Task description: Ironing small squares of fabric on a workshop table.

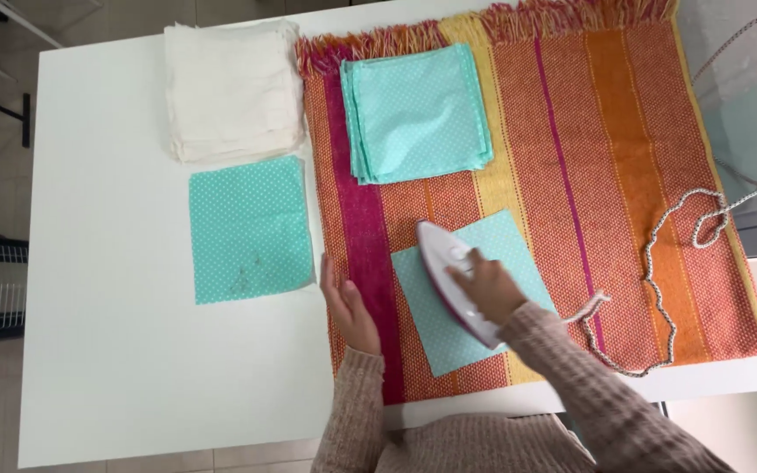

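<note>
The teal dotted square (470, 293) lies tilted on the striped blanket (624, 175), under the pink-and-white iron (453, 276) gripped by the right hand (488, 285). The left hand (348, 307) rests flat and open beside it. Slow, even strokes from centre to edges should suit, minding the braided cord (659, 289).

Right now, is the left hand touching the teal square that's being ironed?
Apart. The head view shows the left hand flat on the striped blanket, with a pink stripe showing between it and the teal square under the iron.
</note>
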